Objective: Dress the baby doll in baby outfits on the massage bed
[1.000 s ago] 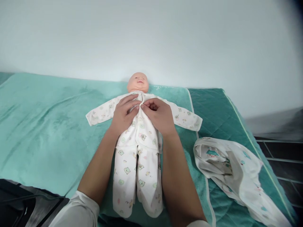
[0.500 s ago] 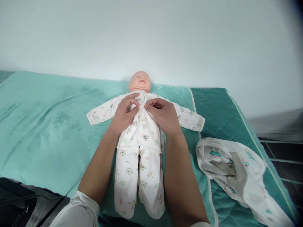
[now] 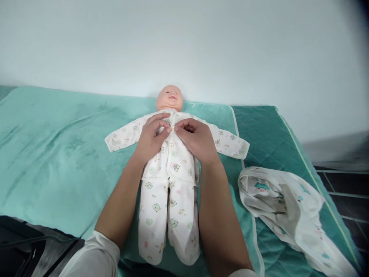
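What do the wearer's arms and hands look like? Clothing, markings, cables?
Left hand and right hand: ungloved; no jewellery, markings or attached cables visible. Forearms bare. Left sleeve is plain, pale off-white, loosely creased; right sleeve shows only a pale sliver at the bottom edge.

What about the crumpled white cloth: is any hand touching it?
No, the left hand and right hand both touch the jacket, while the cloth lies apart.

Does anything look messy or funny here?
Yes, a bit: the white printed cloth on the right lies crumpled and twisted, while the baby doll lies with its shirt and trousers fairly straight. Also, no doll hands peek out of the sleeves. I see no spill.
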The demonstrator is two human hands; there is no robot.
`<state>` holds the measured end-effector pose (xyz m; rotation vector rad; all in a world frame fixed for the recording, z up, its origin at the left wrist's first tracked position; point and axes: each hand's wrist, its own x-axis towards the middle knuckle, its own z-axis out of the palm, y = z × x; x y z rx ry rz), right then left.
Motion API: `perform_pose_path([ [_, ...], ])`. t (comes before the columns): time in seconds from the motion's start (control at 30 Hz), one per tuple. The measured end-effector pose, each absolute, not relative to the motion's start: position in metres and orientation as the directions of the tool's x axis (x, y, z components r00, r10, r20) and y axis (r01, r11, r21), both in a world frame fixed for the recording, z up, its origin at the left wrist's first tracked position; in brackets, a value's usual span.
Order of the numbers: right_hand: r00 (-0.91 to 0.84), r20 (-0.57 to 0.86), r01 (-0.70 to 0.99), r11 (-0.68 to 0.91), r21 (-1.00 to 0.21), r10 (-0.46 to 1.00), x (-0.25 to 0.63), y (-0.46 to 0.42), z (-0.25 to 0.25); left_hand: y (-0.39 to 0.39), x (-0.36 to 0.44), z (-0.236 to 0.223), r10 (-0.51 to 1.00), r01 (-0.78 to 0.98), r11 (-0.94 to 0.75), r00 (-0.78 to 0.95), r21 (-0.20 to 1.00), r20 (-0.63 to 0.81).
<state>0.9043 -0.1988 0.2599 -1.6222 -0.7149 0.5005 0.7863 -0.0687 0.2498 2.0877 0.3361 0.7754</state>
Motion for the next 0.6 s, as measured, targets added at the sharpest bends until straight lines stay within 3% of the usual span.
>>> perform_pose_path([
  [0.33,0.78,0.054,0.193,-0.158,-0.969,0.623,0.896,-0.2,0.271,-0.074,0.786,0.256,0.478,-0.052,-0.602,0.775,0.797,0.412],
  [0.6,0.719,0.064,0.212,-0.13,-0.968,0.692,0.898,-0.206,0.272,-0.073,0.785,0.255,0.474,-0.043,-0.572,0.798,0.819,0.372],
])
